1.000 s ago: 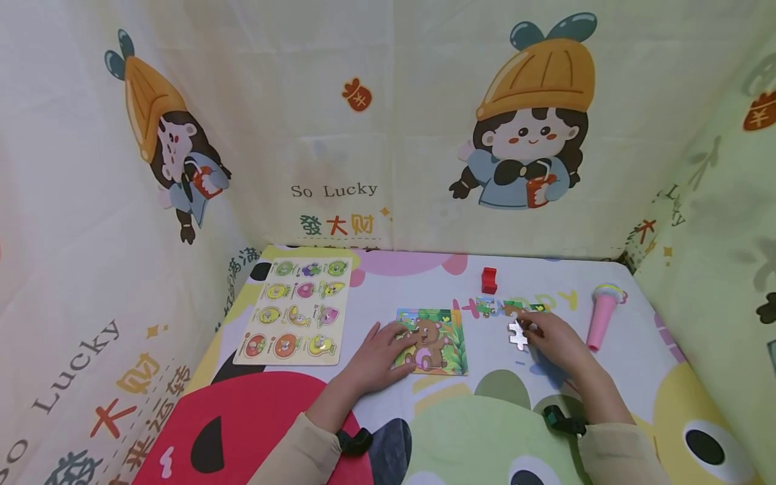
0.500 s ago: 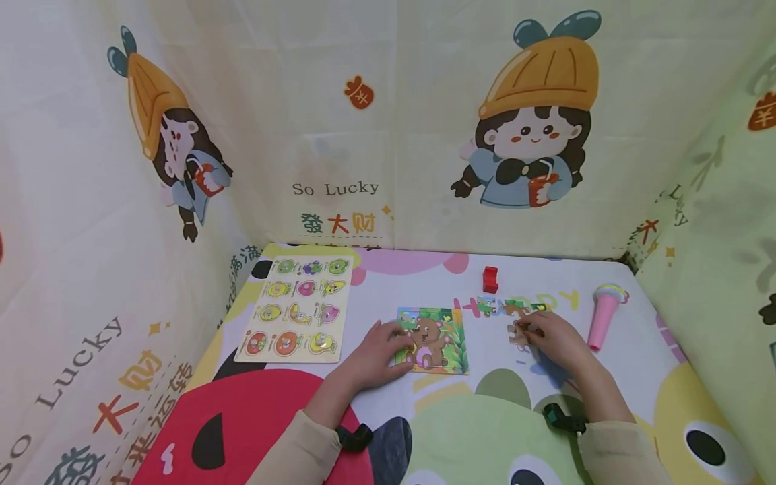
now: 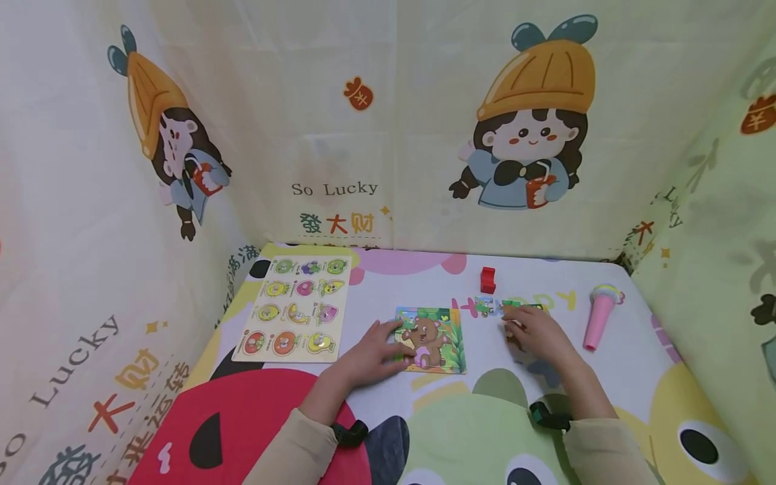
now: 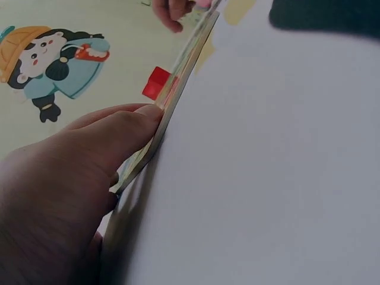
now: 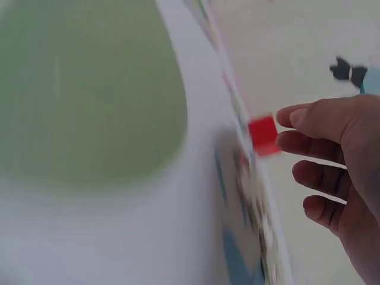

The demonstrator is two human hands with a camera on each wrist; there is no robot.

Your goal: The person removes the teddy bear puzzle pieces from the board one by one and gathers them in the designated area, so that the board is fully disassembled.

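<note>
A bear jigsaw puzzle (image 3: 429, 345) lies flat on the table, in front of the person. My left hand (image 3: 377, 353) rests on its left side with extended fingers, and in the left wrist view the thumb (image 4: 139, 122) lies along the board's edge. My right hand (image 3: 538, 335) hovers over a loose brown puzzle piece (image 3: 515, 342), mostly covered in the head view. In the right wrist view the right hand's fingers (image 5: 314, 145) are loosely bent, with nothing visible between them. More loose pieces (image 3: 485, 305) lie just beyond that hand, partly hidden by it.
A fruit puzzle board (image 3: 348, 310) lies at the left. Behind the loose pieces stands a small red block (image 3: 488, 280). A pink toy microphone (image 3: 600, 316) lies on the right. Printed cloth walls (image 3: 418, 222) enclose the table's back and sides.
The loose piece went from its pale back to its brown printed face in my right hand's fingers. That hand then shifted slightly left over it. My left hand stays on the bear puzzle.
</note>
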